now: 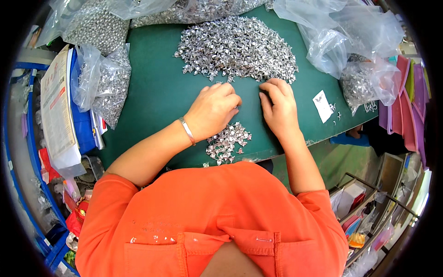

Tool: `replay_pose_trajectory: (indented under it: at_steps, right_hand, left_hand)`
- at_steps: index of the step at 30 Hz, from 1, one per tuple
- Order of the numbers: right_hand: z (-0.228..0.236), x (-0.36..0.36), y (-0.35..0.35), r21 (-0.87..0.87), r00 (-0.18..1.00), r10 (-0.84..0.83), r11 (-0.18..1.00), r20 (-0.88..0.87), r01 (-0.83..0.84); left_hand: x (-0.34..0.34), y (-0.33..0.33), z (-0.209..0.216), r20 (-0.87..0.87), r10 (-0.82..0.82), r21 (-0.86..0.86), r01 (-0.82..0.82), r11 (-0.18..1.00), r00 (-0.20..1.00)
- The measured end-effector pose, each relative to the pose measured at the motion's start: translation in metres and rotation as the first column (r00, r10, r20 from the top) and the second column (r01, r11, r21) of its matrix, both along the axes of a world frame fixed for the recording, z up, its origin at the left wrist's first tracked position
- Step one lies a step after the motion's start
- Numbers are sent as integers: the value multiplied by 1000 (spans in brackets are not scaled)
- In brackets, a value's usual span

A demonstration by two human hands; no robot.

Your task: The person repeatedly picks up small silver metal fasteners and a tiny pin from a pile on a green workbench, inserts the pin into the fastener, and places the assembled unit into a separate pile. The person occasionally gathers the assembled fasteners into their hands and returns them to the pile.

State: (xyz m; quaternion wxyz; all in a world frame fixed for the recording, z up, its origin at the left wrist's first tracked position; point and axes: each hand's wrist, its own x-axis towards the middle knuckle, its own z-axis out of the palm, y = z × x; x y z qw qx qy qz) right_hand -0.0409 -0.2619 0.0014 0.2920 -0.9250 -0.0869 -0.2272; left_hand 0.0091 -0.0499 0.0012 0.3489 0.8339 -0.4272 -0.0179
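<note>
I've got the L hand w/ fingers curled, just nearside of the big heap of small silver metal pcs; can't tell if it grips any. R hand is at the heap's near edge, fingers bent; can't tell re grip. Smaller pile of pcs sits nr the green tabletop's front edge.

This looks like a small-parts workshop: a green tabletop carries a large heap of little silvery metal pieces on its far side and a smaller pile nearer. Clear plastic bags of metal pieces flank the heap. A crowded blue-framed rack stands left, another rack near right.
</note>
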Motion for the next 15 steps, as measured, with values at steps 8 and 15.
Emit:
replay_pose_trajectory:
  at_steps: [8,15]
  right_hand:
    - [6,-4,-9,313,961,20,947,-275,70]
    - [-4,1,6,30,992,121,992,-38,-120]
  left_hand:
    - [1,25,13,-84,160,-220,-175,960,984]
    - [-1,27,10,-54,50,-125,-56,991,997]
